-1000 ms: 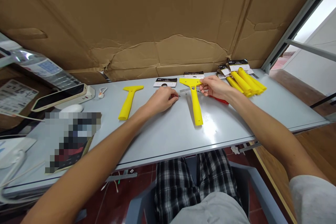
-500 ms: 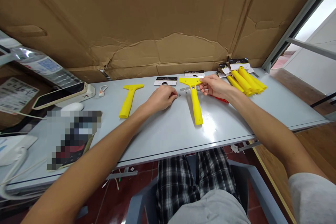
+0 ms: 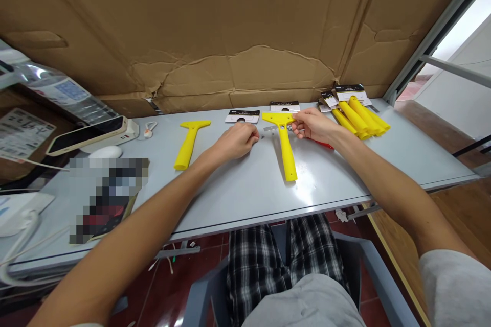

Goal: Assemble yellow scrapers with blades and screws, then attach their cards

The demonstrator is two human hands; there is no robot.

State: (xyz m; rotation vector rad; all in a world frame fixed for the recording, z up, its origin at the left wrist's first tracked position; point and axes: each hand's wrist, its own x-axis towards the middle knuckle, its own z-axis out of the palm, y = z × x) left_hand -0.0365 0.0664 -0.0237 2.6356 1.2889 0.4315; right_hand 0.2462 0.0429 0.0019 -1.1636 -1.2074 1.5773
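My right hand (image 3: 311, 123) pinches the right end of the wide head of a yellow scraper (image 3: 287, 156), whose handle points toward me. Behind the scraper's neck lies a thin metal blade (image 3: 270, 129), partly covered. Close to the table, my left hand (image 3: 238, 141) has its fingers pressed together; anything between them is too small to make out. Tiny metal bits (image 3: 263, 136), perhaps screws, lie just right of those fingertips. Another yellow scraper (image 3: 186, 147) rests to the left of my left hand. Something red (image 3: 325, 144) shows partly under my right hand.
Several yellow handles (image 3: 360, 116) with black-and-white cards are piled at the right. Two header cards (image 3: 242, 116) lie at the back by the cardboard wall (image 3: 245, 20). At left are a phone (image 3: 88, 135), a white mouse (image 3: 105, 153) and a plastic bottle (image 3: 57, 87).
Both hands stay almost where they were, with the right still pinching the scraper. The left fingertips have shifted very slightly; the view has tilted a little.
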